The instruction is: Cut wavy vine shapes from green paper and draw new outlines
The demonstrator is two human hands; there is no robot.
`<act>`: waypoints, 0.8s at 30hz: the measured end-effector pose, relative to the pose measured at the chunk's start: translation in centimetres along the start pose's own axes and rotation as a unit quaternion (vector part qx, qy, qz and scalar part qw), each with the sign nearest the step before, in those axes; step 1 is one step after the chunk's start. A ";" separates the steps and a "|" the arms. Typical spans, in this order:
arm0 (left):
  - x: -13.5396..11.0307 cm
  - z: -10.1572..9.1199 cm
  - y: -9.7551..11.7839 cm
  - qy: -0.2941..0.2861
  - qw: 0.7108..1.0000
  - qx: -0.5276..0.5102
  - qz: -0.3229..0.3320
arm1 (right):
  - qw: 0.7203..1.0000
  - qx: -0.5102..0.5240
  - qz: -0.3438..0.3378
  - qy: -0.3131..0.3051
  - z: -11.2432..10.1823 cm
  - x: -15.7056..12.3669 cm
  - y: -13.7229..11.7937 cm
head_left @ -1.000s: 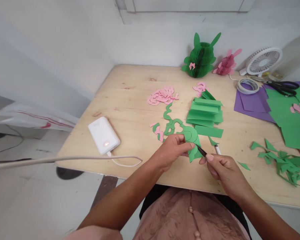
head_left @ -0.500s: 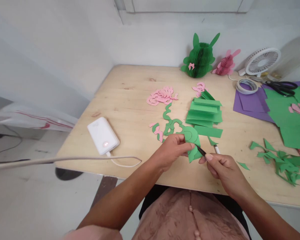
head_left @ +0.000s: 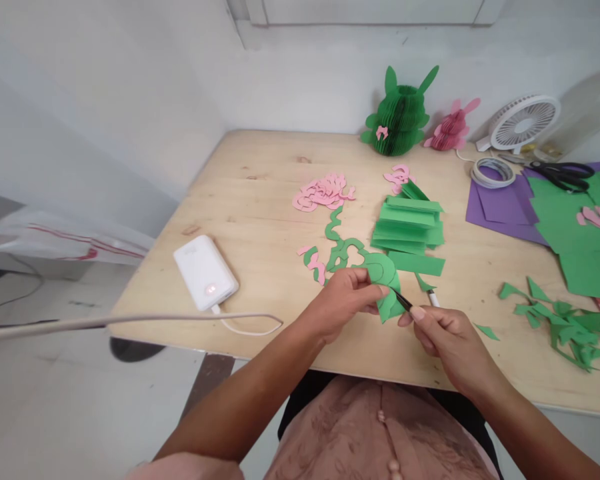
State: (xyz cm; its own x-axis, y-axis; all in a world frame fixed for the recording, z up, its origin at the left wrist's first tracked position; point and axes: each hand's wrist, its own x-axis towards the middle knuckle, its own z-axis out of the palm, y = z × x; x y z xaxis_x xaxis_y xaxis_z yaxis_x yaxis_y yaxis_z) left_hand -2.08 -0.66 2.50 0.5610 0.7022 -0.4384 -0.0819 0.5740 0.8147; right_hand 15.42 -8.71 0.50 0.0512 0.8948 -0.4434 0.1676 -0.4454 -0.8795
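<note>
My left hand [head_left: 347,297] pinches a piece of green paper [head_left: 381,268] with a curved outline drawn on it. A lower part of this paper hangs down past my thumb. My right hand [head_left: 437,330] is closed round a pair of scissors [head_left: 403,300]; their dark blades meet the paper's right edge, and the handles are hidden in my fingers. Just beyond my left hand lie curved green cut-outs [head_left: 353,250] and a few pink and green pieces [head_left: 314,260]. A white-and-dark pen [head_left: 433,298] lies behind my right hand, partly under a green scrap.
Folded green strips [head_left: 407,227] and pink cut-outs [head_left: 324,192] lie farther back. Green scraps [head_left: 563,327] are heaped at right, near green sheets [head_left: 575,247], black-handled scissors [head_left: 563,175], tape [head_left: 493,173] and a fan [head_left: 525,123]. A power bank [head_left: 206,273] with a cable sits left.
The lower part of the green paper has shifted slightly to the right by the blades. Both hands stay in nearly the same place.
</note>
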 end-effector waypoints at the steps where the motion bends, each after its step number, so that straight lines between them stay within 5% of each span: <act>1: 0.0 0.0 0.0 0.002 1.000 0.002 0.001 | 1.000 0.001 0.002 0.000 0.0 0.0 0.0; 24: 0.1 -0.1 0.3 0.006 1.000 0.021 -0.002 | 1.000 0.014 0.013 -0.011 0.0 -0.1 0.4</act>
State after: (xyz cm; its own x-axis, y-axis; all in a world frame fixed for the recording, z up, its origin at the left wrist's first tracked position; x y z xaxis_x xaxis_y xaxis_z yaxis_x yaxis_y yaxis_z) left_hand -2.13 -0.40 2.73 0.5520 0.7050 -0.4452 -0.0447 0.5582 0.8285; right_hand 15.47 -8.94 0.18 0.0327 0.8821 -0.4700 0.1384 -0.4697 -0.8719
